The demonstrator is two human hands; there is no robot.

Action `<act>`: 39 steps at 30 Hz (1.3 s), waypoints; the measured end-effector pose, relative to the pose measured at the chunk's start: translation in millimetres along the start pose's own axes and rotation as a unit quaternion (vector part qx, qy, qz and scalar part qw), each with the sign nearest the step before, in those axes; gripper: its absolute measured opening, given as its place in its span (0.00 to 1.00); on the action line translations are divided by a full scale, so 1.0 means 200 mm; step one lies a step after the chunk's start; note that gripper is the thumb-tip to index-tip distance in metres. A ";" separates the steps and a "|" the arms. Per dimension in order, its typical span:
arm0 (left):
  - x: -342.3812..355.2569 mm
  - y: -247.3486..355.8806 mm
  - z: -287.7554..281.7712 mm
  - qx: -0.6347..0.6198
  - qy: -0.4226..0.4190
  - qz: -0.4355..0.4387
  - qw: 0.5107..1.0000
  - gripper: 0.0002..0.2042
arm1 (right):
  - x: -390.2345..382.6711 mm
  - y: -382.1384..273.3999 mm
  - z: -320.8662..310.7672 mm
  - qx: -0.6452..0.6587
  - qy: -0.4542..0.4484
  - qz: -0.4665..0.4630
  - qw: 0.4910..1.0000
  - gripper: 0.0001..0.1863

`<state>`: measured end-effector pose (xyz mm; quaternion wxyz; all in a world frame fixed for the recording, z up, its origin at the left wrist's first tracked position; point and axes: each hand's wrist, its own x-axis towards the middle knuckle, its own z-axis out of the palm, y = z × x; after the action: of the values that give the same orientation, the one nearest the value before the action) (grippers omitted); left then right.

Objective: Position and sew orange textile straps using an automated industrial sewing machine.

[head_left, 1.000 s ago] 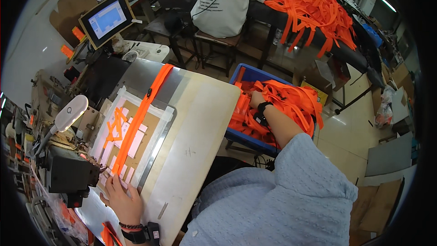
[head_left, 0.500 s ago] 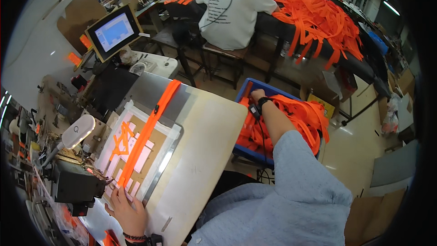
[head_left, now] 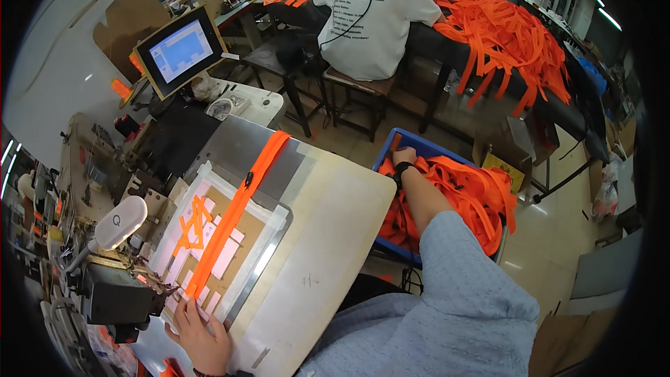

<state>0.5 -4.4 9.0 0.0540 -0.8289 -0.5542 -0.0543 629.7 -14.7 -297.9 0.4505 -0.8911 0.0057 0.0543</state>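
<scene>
Left hand (head_left: 201, 342), fingers spread, touches the near end of the orange zipper (head_left: 234, 215), which stretches ahead over the board (head_left: 328, 237); right hand (head_left: 404, 157)'s down among orange strips (head_left: 466, 192), its grip I can't tell!

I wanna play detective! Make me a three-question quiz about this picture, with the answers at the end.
1. Which hand reaches into the blue bin?
2. True or false: everything in that bin is green.
3. Which is closest to the left hand?
A the stool
B the long orange strip on the board
C the screen

Key:
1. The right hand.
2. False; it holds orange strips.
3. B.
</scene>
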 end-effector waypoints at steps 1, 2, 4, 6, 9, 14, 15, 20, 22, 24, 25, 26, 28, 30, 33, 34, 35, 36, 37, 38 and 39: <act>-0.01 0.00 0.00 0.003 -0.003 -0.006 1.000 0.27 | -0.03 -0.02 0.01 -0.007 -0.002 0.003 1.000 0.14; -0.02 0.00 -0.01 0.006 -0.007 -0.012 1.000 0.27 | -0.06 -0.04 0.03 -0.014 -0.006 0.005 1.000 0.14; -0.01 0.00 -0.02 0.005 -0.003 0.000 1.000 0.27 | -0.02 0.01 0.03 0.009 -0.024 -0.021 0.999 0.14; 0.04 0.01 0.00 -0.011 0.005 0.027 1.000 0.27 | 0.10 0.11 -0.02 0.063 -0.001 -0.074 0.995 0.11; 0.01 0.00 -0.01 -0.005 0.009 0.019 1.000 0.27 | -0.02 0.03 -0.05 0.250 -0.039 -0.175 0.951 0.04; -0.04 -0.02 -0.01 -0.020 0.025 0.009 0.999 0.27 | -0.31 -0.52 -0.65 0.408 -0.229 -0.287 0.836 0.07; -0.03 -0.01 -0.01 -0.026 0.027 0.012 0.999 0.27 | -0.31 -0.60 -0.77 0.433 -0.263 -0.302 0.808 0.05; 0.01 0.00 0.01 -0.043 0.043 0.028 0.998 0.27 | -0.66 -1.09 -1.22 0.526 -0.524 -0.344 0.575 0.04; 0.01 0.00 0.01 -0.049 0.053 0.015 0.997 0.27 | -0.80 -1.25 -1.21 0.500 -0.611 -0.359 0.498 0.06; 0.00 0.00 0.00 -0.050 0.063 0.006 0.997 0.27 | -0.93 -1.38 -1.16 0.443 -0.686 -0.382 0.432 0.10; -0.01 0.00 -0.01 -0.048 0.064 0.004 0.997 0.28 | -1.02 -1.43 -1.12 0.385 -0.685 -0.440 0.434 0.13; -0.01 0.00 -0.02 -0.046 0.067 -0.001 0.997 0.28 | -1.13 -1.50 -1.08 0.333 -0.720 -0.450 0.410 0.13; 0.00 0.01 -0.01 -0.048 0.087 0.002 0.995 0.26 | -1.33 -1.58 -1.05 0.198 -0.792 -0.438 0.377 0.13; 0.03 0.03 0.00 -0.064 0.089 0.016 0.994 0.25 | -1.45 -1.58 -0.97 0.075 -0.803 -0.486 0.338 0.14; 0.02 0.01 -0.01 -0.076 0.080 0.001 0.994 0.24 | -1.67 -1.54 -0.86 -0.055 -0.717 -0.638 0.276 0.12; 0.02 0.01 -0.01 -0.080 0.080 -0.001 0.994 0.24 | -1.71 -1.54 -0.85 -0.073 -0.668 -0.698 0.249 0.12; 0.01 0.00 -0.01 -0.084 0.080 -0.001 0.993 0.24 | -1.73 -1.56 -0.85 -0.065 -0.659 -0.706 0.250 0.11; 0.00 0.00 0.00 -0.080 0.090 -0.007 0.993 0.24 | -1.73 -1.58 -0.85 -0.055 -0.651 -0.714 0.253 0.10; -0.01 0.00 0.01 -0.075 0.101 -0.013 0.992 0.24 | -1.75 -1.59 -0.84 -0.045 -0.642 -0.721 0.257 0.10; -0.01 0.00 0.02 -0.070 0.111 -0.018 0.991 0.24 | -1.80 -1.57 -0.81 -0.061 -0.640 -0.698 0.317 0.09; -0.01 0.00 0.01 -0.077 0.109 -0.016 0.991 0.24 | -1.85 -1.55 -0.81 -0.079 -0.632 -0.669 0.382 0.09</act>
<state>-0.5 -5.4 6.4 0.0490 -0.8106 -0.5527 -0.1873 294.7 24.5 83.7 0.1418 -0.3456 -0.8833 0.2831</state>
